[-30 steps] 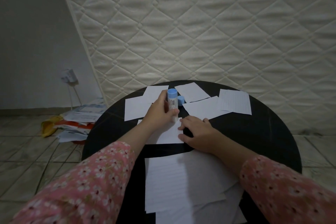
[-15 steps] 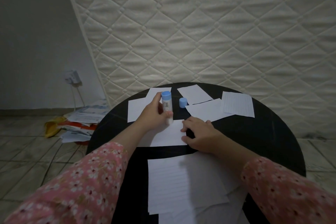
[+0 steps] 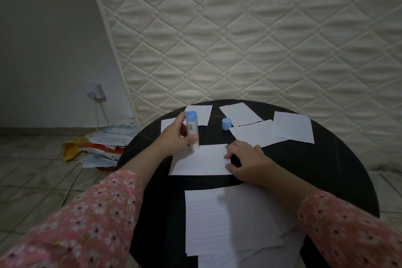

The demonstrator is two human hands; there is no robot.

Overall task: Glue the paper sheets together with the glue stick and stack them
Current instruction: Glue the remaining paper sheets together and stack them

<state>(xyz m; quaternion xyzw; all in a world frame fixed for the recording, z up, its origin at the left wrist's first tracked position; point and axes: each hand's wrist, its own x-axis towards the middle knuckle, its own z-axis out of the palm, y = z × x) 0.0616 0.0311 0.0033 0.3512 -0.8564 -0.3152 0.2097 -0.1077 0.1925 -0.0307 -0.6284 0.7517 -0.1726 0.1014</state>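
My left hand [image 3: 175,135] grips a white glue stick [image 3: 192,129] with a blue end up, its lower tip touching the top left corner of a small white paper sheet [image 3: 201,161] on the round black table [image 3: 315,165]. My right hand [image 3: 248,162] presses on that sheet's right edge, fingers spread. The blue cap [image 3: 226,123] stands alone on the table behind the sheet. Several loose sheets [image 3: 256,135] lie at the back of the table. A stack of lined sheets [image 3: 228,220] lies near me.
A quilted white mattress [image 3: 261,39] leans against the wall behind the table. A pile of papers and a yellow item [image 3: 102,146] lies on the tiled floor at the left, below a wall socket [image 3: 95,91] with a cord.
My left hand has carried the glue stick leftward across the sheet, from near the cap to the sheet's top left corner. My right hand has stayed on the sheet's right edge.
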